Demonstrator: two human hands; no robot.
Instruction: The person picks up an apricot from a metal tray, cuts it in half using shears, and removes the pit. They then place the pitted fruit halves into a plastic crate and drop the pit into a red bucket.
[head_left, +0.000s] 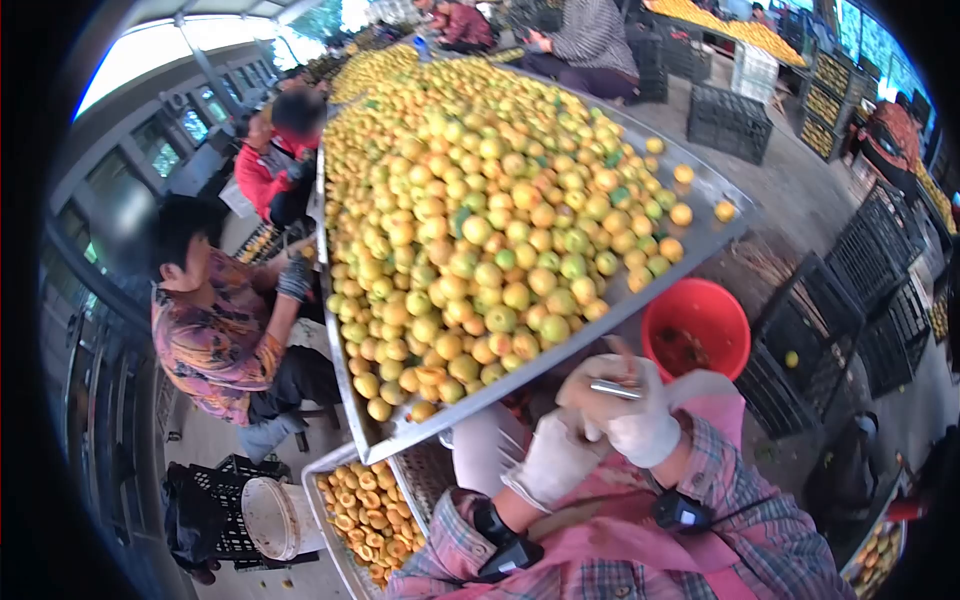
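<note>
Both my hands wear whitish gloves and meet in front of my lap, beyond the near edge of the metal table. My right hand (632,418) is closed around a small shiny metal tool (615,389); its working end cannot be made out. Against it, my left hand (562,455) has its fingers curled together, and whatever they hold is hidden. A big heap of yellow-green apricots (480,230) covers the metal table (700,235) ahead. Halved apricots (372,515) fill a crate (325,515) at my left side.
A red bucket (697,325) with dark bits inside stands just right of the table edge. Black crates (810,310) lie to the right. At left sit a white bucket (272,518) and a co-worker (215,320) at the table. Other people work farther back.
</note>
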